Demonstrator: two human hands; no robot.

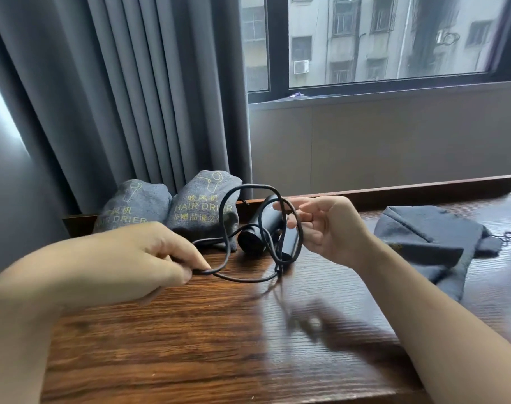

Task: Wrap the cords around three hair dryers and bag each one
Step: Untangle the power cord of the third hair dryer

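The fingers [190,259] of the left hand [137,258] pinched the black cord [242,277] low over the table [190,330], likely to keep it taut; the right hand [324,225], palm up with fingers loosely curled, hooked several loops beside the hair dryer [260,231] lying behind it. Two filled bags [201,208] stood at the back left; an empty bag [423,243] lay flat to the right, probably awaiting this dryer.

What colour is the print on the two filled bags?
Yellow-green, on grey fabric drawstring bags; head view.
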